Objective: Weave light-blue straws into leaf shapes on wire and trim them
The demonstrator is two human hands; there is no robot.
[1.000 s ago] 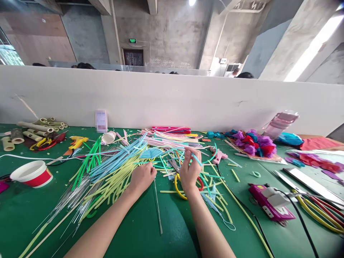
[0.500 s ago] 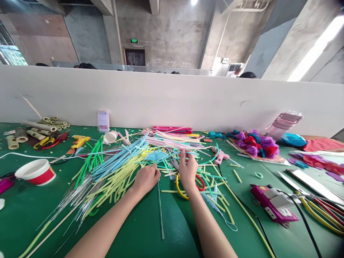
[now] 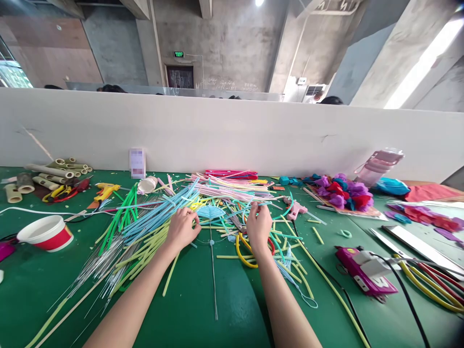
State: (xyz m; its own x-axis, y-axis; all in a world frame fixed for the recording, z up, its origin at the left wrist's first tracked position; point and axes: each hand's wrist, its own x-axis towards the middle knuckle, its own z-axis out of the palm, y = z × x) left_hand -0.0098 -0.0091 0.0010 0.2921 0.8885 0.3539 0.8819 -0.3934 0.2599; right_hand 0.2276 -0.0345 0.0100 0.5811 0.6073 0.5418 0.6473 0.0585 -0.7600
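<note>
A light-blue fan-shaped piece lies between my hands. Below it, a thin wire stem with a small blue knot runs toward me over the green table. My left hand is just left of the fan, thumb and forefinger curled into a pinch; a faint wire curves nearby, but what the fingers hold is too small to tell. My right hand pinches a light-blue pipe cleaner. Under that wrist lie scissors with yellow and red handles, partly hidden.
Piles of blue, yellow-green and pink pipe cleaners cover the table's middle. A paper cup and yellow glue gun stand left. Right are a pink glue gun, magenta power strip and bottle.
My left hand has come away from the wire stem, moving left and uncovering the knot below the fan. My right hand has shifted slightly right, still pinching the blue pipe cleaner.
</note>
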